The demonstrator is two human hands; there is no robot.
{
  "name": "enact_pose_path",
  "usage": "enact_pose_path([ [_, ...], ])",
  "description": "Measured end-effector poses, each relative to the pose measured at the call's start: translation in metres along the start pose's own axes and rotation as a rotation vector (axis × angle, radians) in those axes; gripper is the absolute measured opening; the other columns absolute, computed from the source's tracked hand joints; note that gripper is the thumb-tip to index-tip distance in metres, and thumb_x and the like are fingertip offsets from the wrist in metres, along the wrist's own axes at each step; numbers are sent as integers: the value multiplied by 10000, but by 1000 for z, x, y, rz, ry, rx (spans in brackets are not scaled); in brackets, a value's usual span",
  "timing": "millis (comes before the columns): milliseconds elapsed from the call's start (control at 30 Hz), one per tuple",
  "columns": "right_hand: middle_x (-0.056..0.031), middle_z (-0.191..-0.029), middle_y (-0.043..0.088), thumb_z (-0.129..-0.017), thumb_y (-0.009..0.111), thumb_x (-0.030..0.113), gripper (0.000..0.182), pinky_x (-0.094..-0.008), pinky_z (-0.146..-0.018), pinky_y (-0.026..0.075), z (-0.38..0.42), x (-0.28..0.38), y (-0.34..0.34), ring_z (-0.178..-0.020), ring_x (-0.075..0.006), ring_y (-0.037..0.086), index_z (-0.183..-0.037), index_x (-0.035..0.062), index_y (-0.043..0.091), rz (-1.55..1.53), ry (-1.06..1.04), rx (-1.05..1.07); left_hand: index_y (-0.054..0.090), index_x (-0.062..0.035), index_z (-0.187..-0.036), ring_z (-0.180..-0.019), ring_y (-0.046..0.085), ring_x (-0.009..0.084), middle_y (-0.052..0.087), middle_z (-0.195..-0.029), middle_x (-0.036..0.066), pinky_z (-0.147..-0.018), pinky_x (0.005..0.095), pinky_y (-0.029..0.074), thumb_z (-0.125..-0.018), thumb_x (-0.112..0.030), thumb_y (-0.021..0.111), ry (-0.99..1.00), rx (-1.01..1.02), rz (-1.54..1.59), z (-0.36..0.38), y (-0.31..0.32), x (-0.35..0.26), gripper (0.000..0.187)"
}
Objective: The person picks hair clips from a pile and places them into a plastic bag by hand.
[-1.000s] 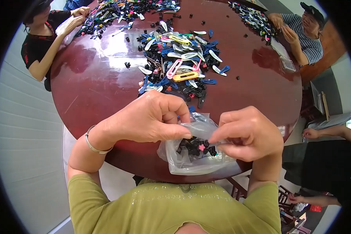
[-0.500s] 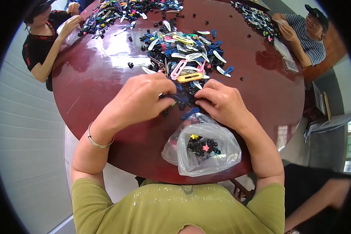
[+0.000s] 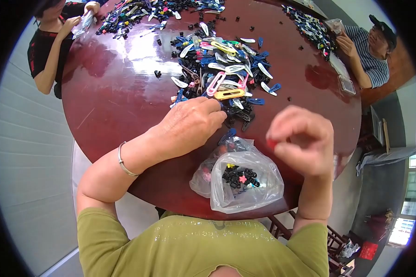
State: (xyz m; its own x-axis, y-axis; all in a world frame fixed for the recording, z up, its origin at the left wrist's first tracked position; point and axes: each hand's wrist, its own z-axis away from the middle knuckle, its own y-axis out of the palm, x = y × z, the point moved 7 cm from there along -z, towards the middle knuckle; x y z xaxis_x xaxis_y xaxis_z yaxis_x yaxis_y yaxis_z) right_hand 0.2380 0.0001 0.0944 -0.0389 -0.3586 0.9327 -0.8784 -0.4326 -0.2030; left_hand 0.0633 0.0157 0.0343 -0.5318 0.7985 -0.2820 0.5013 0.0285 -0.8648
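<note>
A heap of hair clips (image 3: pixel 235 64) lies in front of me, snap clips in white, blue, pink and yellow mixed with small black claw clips. My left hand (image 3: pixel 189 122) is at the heap's near edge, fingers pressed together; whatever they pinch is hidden. Slightly blurred, my right hand (image 3: pixel 305 141) is raised right of the plastic bag and pinches a small red piece (image 3: pixel 272 143) between thumb and finger. The open clear plastic bag (image 3: pixel 268 194) holds black claw clips (image 3: pixel 238 177), with a pink flower and a yellow one among them. A blue snap clip (image 3: pixel 227 135) lies beside the bag's far edge.
More clips form a far-left heap (image 3: pixel 148 14) and a far-right heap (image 3: pixel 312 30) on the round red table (image 3: pixel 125 108). One person (image 3: pixel 51 51) sits at the left, another (image 3: pixel 370 51) at the right, both handling bags. A clear box (image 3: pixel 346 84) lies near the right edge.
My right hand has left the heap, moving right and up with a small red piece in its fingers. My left hand has shifted right along the heap's near edge, its fingers closing together.
</note>
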Motion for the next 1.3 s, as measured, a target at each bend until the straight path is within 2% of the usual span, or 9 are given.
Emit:
enact_pose_path([
  [133, -110, -751, 687, -565, 780, -77, 282, -250, -528, 474, 10, 27, 32, -620, -168, 650, -823, 30, 742, 113, -156, 176, 668, -18, -962, -881, 660, 304, 666, -949, 124, -721, 390, 548, -786, -53, 705, -37, 4, 80, -2, -5, 3, 183],
  [233, -96, -746, 683, -578, 836, -26, 279, -262, -509, 461, 9, 28, 41, -608, -163, 641, -832, 38, 741, 297, -234, 264, 663, -15, -979, -891, 660, 321, 670, -958, 135, -749, 397, 546, -789, -45, 699, -53, 10, 111, -2, -6, 5, 195],
  [400, -74, -790, 662, -708, 785, -20, 183, -263, -543, 476, -4, 7, 7, -634, -145, 617, -871, 20, 711, 471, -177, -42, 652, -13, -1001, -905, 656, 349, 669, -973, 153, -786, 410, 539, -778, -18, 686, -105, 10, 148, -3, -10, 7, 226],
  [433, -74, -801, 652, -731, 762, -31, 163, -270, -557, 483, -6, -12, 4, -637, -154, 620, -880, 6, 708, 443, -61, -58, 649, -12, -1000, -906, 655, 351, 668, -973, 155, -785, 410, 539, -775, -13, 684, -110, 9, 156, -3, -11, 7, 227],
  [600, -77, -896, 646, -775, 738, 50, 137, -359, -619, 524, -16, -60, 26, -709, -257, 661, -908, 54, 704, 636, -121, 45, 639, -8, -995, -888, 648, 352, 657, -977, 159, -767, 413, 536, -768, 3, 675, -46, -46, 137, -2, -19, 7, 230],
  [800, -72, -903, 638, -772, 746, 97, 113, -391, -633, 530, -17, -63, 33, -741, -298, 655, -865, 68, 689, 797, -110, 68, 644, -21, -1018, -866, 635, 346, 631, -988, 146, -751, 410, 519, -782, -83, 727, -200, -129, -33, -2, -36, 27, 258],
  [1100, -23, -859, 667, -815, 726, -4, 85, -220, -620, 507, -14, -71, 16, -725, -63, 635, -892, -2, 691, 304, 195, -67, 679, -8, -1015, -880, 637, 342, 649, -948, 144, -769, 408, 516, -809, -128, 718, -276, -19, 23, 0, -23, 42, 241],
  [1233, -20, -895, 670, -835, 716, -4, 85, -217, -645, 521, -13, -74, 19, -784, -56, 628, -913, -27, 693, -150, 356, -152, 683, -2, -1006, -895, 642, 337, 656, -965, 149, -780, 405, 520, -809, -102, 703, -189, -31, 80, -2, -21, 36, 222],
  [1300, -51, -891, 669, -819, 712, -30, 114, -209, -631, 504, -14, -58, 15, -796, -61, 620, -932, -25, 696, -139, 248, -186, 685, -5, -998, -886, 648, 332, 661, -963, 145, -774, 403, 523, -804, -95, 703, -190, -45, 93, -1, -21, 39, 215],
])
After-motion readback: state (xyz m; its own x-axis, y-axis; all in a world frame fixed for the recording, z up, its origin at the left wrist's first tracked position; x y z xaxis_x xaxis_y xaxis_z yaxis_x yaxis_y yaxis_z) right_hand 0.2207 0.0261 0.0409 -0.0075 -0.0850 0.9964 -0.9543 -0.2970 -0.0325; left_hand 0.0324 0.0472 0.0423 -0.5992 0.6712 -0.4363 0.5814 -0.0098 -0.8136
